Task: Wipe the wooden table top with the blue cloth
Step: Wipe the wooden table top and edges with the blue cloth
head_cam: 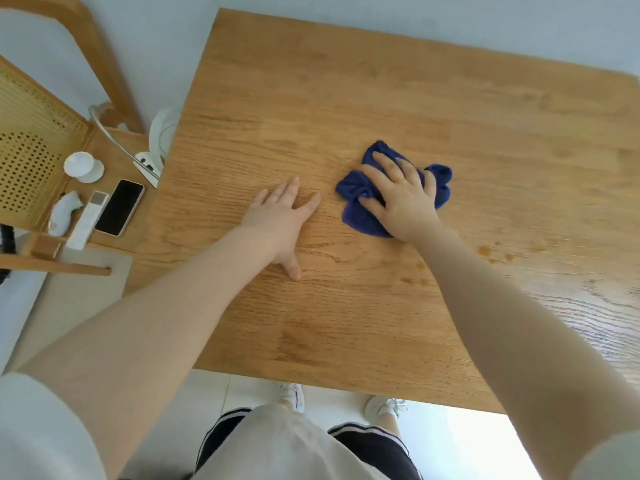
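Right hand [398, 199] wiping table [346, 81] with cloth [360, 209], mid-table.
Right fingers spread, palm flat, pressing the bunched cloth; left hand [280, 216] flat, fingers splayed, bracing at 9 o'clock of it. Small spots [495, 252] sit at 4 o'clock of the cloth: best keep pressure even, sweep overlapping passes that way, unbunch for wider coverage.

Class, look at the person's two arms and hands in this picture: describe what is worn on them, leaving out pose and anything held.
Both forearms are bare. The left hand wears nothing that shows. The right hand has a thin gold-coloured ring on one finger. At the bottom corners of the head view, short pale sleeves cover the upper arms. No watch, bracelet or glove shows on either wrist.
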`<state>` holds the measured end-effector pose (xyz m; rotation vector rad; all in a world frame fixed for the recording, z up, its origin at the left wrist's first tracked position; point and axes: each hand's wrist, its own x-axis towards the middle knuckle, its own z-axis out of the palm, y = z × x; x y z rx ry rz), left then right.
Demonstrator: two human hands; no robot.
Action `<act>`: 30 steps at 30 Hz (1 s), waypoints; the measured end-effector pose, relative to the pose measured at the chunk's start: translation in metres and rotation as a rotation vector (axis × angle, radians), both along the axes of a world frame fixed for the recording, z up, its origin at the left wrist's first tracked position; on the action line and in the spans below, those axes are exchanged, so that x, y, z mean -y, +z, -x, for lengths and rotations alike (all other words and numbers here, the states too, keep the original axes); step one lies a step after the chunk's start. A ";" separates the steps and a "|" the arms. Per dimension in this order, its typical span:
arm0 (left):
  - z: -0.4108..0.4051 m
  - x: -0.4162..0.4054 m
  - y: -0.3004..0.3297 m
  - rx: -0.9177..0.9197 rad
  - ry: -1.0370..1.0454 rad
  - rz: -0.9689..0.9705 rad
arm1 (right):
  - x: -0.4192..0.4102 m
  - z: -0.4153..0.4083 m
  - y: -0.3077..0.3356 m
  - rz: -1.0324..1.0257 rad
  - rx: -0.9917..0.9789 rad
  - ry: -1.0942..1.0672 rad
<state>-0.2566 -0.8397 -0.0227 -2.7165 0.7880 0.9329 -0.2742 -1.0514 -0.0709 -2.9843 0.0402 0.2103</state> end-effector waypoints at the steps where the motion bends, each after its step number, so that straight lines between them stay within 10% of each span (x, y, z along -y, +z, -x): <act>1: 0.001 0.005 0.001 -0.023 0.035 -0.004 | 0.008 -0.014 -0.001 -0.008 -0.001 -0.044; 20: 0.025 0.048 -0.003 -0.004 0.496 0.103 | 0.059 -0.032 0.004 -0.123 -0.058 -0.047; 30: 0.010 0.075 0.009 0.184 0.077 -0.020 | 0.086 0.052 -0.002 -0.143 0.097 0.194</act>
